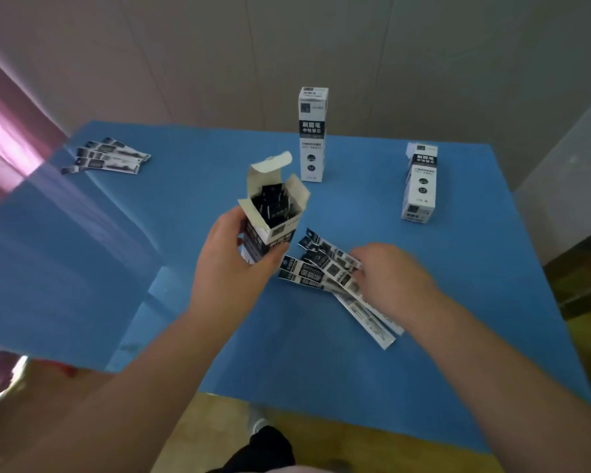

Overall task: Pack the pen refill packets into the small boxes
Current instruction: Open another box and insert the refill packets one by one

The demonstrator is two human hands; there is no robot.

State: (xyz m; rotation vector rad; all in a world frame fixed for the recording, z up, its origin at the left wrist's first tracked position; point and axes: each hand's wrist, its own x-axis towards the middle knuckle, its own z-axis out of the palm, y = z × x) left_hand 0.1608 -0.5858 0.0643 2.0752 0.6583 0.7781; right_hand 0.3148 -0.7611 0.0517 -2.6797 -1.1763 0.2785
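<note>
My left hand [234,259] grips an upright small white-and-black box [272,216] whose top flaps stand open, with several dark refill packets showing inside it. Just to its right a loose pile of long white-and-black refill packets [325,268] lies on the blue table [185,233]. My right hand [391,276] rests on the right side of that pile, fingers on the packets; whether it pinches one is hidden by the hand and motion blur.
A closed tall box [313,134] stands at the back middle, and another closed box [420,182] stands at the back right. A second small pile of packets [108,157] lies at the table's far left corner. A pink curtain hangs at left.
</note>
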